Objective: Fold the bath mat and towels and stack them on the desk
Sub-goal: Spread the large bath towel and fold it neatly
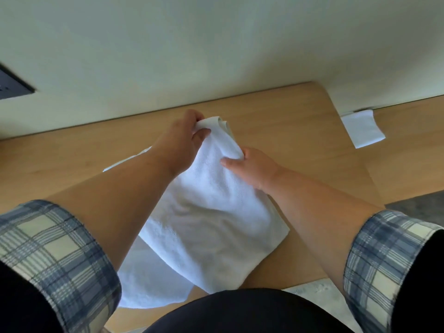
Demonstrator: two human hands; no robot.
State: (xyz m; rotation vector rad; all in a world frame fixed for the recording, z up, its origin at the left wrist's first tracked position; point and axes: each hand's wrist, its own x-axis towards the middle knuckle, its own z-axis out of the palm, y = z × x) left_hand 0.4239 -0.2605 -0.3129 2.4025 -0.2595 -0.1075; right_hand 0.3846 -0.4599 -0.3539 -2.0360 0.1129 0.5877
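Note:
A white towel [211,212] lies partly folded on the wooden desk [288,131], its far end lifted off the surface. My left hand [185,138] pinches the towel's far corner, thumb on top. My right hand [252,167] grips the towel's right edge just below that corner. Beneath this towel lies another white cloth [149,280], which reaches toward the desk's near edge and shows again past my left forearm. My forearms hide parts of both pieces.
A small folded white cloth [364,128] lies on the lower wooden surface to the right of the desk. The pale wall [192,56] runs along the desk's back edge, with a dark panel [12,82] at far left. Grey floor shows at lower right.

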